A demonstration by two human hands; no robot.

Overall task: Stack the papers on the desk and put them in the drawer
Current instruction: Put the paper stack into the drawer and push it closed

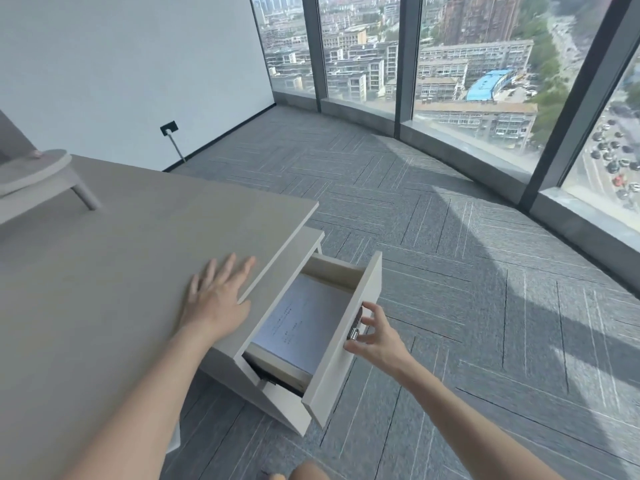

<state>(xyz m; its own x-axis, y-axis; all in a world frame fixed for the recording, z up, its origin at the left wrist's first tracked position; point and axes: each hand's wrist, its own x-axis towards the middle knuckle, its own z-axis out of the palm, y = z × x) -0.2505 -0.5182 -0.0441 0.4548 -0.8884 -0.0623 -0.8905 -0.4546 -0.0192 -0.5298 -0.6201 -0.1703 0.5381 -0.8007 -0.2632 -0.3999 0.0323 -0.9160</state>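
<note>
The white drawer [346, 327] under the desk's right end stands pulled out. A stack of printed papers [304, 327] lies flat inside it. My right hand [375, 336] is at the drawer front, its fingers curled loosely around the metal handle [355, 327]. My left hand [218, 296] rests flat on the grey desk top [104, 289] near its right edge, fingers spread, holding nothing.
A grey stand [38, 174] sits at the desk's far left. Grey carpet [450, 289] spreads to the right of the drawer. Floor-to-ceiling windows [467, 64] curve around the far side. A wall socket with a cable [169, 129] is on the white wall.
</note>
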